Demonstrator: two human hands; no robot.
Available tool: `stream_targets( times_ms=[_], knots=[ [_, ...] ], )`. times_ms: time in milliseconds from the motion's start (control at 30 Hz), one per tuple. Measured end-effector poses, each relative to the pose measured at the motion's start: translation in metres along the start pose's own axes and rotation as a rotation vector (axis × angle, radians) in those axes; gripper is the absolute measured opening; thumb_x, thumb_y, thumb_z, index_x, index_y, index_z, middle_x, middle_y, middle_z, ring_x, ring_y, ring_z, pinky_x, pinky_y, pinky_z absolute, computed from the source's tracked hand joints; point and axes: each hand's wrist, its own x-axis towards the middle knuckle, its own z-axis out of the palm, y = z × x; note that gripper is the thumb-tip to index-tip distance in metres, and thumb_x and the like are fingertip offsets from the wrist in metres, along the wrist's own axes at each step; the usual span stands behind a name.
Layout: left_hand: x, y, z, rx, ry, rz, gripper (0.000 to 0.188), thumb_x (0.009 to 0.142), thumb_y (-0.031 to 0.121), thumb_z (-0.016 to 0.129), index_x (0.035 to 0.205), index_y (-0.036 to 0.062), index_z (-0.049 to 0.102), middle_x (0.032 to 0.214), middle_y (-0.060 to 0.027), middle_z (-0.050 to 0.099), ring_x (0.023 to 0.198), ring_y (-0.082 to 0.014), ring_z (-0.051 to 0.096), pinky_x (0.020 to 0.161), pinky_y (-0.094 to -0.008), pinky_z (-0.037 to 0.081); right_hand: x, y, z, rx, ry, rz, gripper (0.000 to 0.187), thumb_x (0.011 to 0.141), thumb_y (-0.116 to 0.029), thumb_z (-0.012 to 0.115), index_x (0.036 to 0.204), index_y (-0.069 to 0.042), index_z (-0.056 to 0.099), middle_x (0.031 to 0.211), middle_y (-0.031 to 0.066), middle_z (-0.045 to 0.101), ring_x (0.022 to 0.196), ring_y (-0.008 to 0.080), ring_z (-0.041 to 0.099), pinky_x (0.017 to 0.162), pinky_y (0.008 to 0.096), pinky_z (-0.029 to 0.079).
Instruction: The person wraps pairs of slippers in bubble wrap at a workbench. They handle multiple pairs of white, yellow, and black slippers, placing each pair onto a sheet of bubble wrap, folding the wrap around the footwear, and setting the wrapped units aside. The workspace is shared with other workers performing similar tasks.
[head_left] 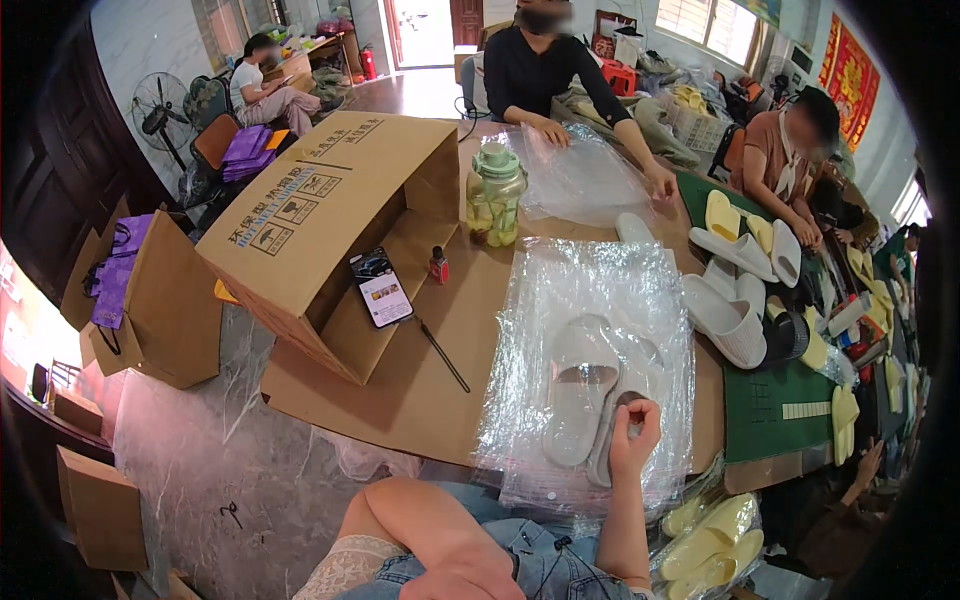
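A pair of light grey slippers (577, 415) lies at the front of the table, on or inside a stack of clear plastic bags (520, 350); which of the two, I cannot tell. Over the right slipper (637, 374) is my right hand (637, 440), its fingers curled and thumb and forefinger brought together. A small dark patch shows by the fingertips, and what they pinch, if anything, cannot be made out. My left arm (430, 515) is bent close to my body at the lower edge, and its hand does not show.
An open cardboard box (330, 200) lies sideways, with a phone (381, 288) and a small red bottle (439, 266) at its mouth. Behind stands a jar (496, 195). Across the table, a person handles plastic sheets (570, 180). White slippers (725, 320) and yellow ones (722, 215) lie right.
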Motion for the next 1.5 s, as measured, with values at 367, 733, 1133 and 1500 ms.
stream_targets(
  times_ms=[367,733,1133,1500],
  knots=[
    [0.022,-0.03,-0.006,0.097,-0.04,0.057,0.019,0.101,0.009,0.055,0.102,0.0077,0.074,0.099,-0.0051,0.069,0.086,-0.0172,0.067,0.073,-0.0261,0.056,0.0,0.002,-0.001,-0.023,-0.007,-0.024,0.012,0.088,0.0,0.069,0.091,-0.003,0.057,0.088,0.0059,0.056,0.078,0.016,0.051,0.073,0.0303,0.045],
    [0.016,-0.028,-0.016,0.439,-0.106,0.237,0.011,0.087,0.004,0.07,0.095,0.0073,0.077,0.101,-0.01,0.072,0.095,-0.0232,0.061,0.077,-0.0291,0.058,0.0,-0.003,0.0,-0.002,-0.007,-0.011,0.012,0.088,0.0,0.068,0.09,-0.003,0.057,0.088,0.0061,0.056,0.078,0.0162,0.051,0.073,0.0302,0.045],
    [0.016,-0.018,-0.042,0.465,-0.277,0.033,0.014,0.094,0.012,0.068,0.105,0.0136,0.076,0.115,-0.0072,0.07,0.104,-0.0231,0.059,0.086,-0.0298,0.059,0.0,0.0,0.0,-0.003,-0.004,-0.021,0.012,0.087,0.0,0.069,0.09,-0.003,0.057,0.087,0.0053,0.056,0.078,0.0154,0.05,0.072,0.0296,0.044],
    [-0.146,0.05,-0.069,1.094,-0.08,-0.865,0.019,0.078,0.003,0.07,0.096,0.0091,0.068,0.092,-0.007,0.07,0.086,-0.0279,0.068,0.082,-0.0381,0.053,0.0,0.0,0.002,0.025,-0.034,0.008,0.013,0.087,0.0,0.069,0.09,-0.004,0.057,0.088,0.0052,0.056,0.079,0.0157,0.049,0.074,0.0294,0.043]
  ],
)
